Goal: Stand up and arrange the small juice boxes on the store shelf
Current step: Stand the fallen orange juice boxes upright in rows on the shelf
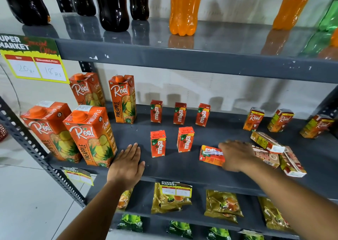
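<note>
Our left hand (128,163) lies flat and empty, palm down, on the front edge of the middle shelf (182,168), just right of the big cartons (91,135). Our right hand (237,155) reaches in, fingers curled onto a red juice box (210,156) lying on its side near the front; we cannot tell whether it is gripped. Five Maaza boxes (158,143) stand upright between the hands. Tipped boxes (274,152) pile up to the right. Soda bottles (184,9) stand above.

bright, even light | glare on upper shelf (182,44) | wide-angle edge bending
</note>
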`<action>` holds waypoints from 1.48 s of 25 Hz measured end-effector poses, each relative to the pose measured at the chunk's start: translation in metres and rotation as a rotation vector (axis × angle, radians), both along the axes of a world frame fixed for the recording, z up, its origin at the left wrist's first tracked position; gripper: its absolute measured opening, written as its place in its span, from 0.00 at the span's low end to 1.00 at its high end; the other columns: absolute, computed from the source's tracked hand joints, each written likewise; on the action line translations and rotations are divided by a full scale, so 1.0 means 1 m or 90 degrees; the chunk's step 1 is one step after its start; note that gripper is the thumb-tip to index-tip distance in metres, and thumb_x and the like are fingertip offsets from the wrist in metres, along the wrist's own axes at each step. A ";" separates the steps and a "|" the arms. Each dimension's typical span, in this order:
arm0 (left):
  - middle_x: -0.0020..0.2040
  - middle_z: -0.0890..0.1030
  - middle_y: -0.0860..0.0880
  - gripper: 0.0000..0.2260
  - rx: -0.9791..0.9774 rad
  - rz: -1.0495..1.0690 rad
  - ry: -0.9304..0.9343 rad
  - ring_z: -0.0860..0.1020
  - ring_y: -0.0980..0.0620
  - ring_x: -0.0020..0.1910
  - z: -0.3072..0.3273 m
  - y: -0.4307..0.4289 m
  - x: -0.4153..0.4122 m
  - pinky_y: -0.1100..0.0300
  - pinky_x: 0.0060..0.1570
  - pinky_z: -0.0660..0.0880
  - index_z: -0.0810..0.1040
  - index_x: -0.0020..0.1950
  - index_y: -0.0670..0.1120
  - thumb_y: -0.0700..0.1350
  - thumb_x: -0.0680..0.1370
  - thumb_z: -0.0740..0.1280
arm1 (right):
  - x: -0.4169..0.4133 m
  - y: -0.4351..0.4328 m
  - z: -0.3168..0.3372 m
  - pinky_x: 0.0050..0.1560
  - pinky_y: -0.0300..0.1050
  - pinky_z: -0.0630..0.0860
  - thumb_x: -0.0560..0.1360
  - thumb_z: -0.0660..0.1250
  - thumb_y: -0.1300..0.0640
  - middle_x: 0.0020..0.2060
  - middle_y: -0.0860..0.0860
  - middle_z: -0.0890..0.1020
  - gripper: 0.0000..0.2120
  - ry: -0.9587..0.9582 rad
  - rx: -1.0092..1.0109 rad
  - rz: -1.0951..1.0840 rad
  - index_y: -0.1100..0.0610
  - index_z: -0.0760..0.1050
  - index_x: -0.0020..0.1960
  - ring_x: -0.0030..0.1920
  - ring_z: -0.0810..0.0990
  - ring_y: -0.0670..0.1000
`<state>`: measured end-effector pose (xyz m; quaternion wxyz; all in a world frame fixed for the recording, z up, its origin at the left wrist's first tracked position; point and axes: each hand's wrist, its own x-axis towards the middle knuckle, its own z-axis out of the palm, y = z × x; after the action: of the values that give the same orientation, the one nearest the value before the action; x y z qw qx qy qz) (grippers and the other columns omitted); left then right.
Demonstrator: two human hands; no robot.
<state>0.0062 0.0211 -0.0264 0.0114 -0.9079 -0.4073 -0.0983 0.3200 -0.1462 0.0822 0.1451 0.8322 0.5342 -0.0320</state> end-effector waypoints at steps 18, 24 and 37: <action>0.75 0.62 0.44 0.32 -0.014 0.008 0.013 0.59 0.47 0.74 0.003 -0.002 0.003 0.51 0.71 0.53 0.61 0.74 0.40 0.58 0.77 0.42 | -0.034 0.013 -0.064 0.48 0.51 0.77 0.62 0.80 0.44 0.53 0.55 0.78 0.32 0.425 0.615 -0.399 0.56 0.67 0.55 0.54 0.79 0.57; 0.75 0.63 0.43 0.32 -0.018 0.014 0.016 0.60 0.46 0.74 0.004 -0.002 0.000 0.50 0.71 0.54 0.62 0.73 0.40 0.58 0.77 0.42 | -0.031 0.014 -0.060 0.54 0.55 0.76 0.58 0.77 0.36 0.52 0.54 0.79 0.37 0.334 0.591 -0.376 0.56 0.68 0.55 0.54 0.79 0.57; 0.76 0.60 0.45 0.33 -0.009 0.005 0.011 0.56 0.48 0.75 0.006 -0.003 0.001 0.53 0.71 0.50 0.59 0.75 0.41 0.59 0.77 0.39 | -0.027 0.014 -0.062 0.60 0.60 0.70 0.58 0.75 0.32 0.56 0.53 0.80 0.38 0.314 0.536 -0.380 0.54 0.71 0.59 0.60 0.77 0.58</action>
<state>0.0070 0.0182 -0.0205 0.0087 -0.9071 -0.4116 -0.0876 0.2933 -0.1323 0.0205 -0.3435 0.9009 0.2605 -0.0494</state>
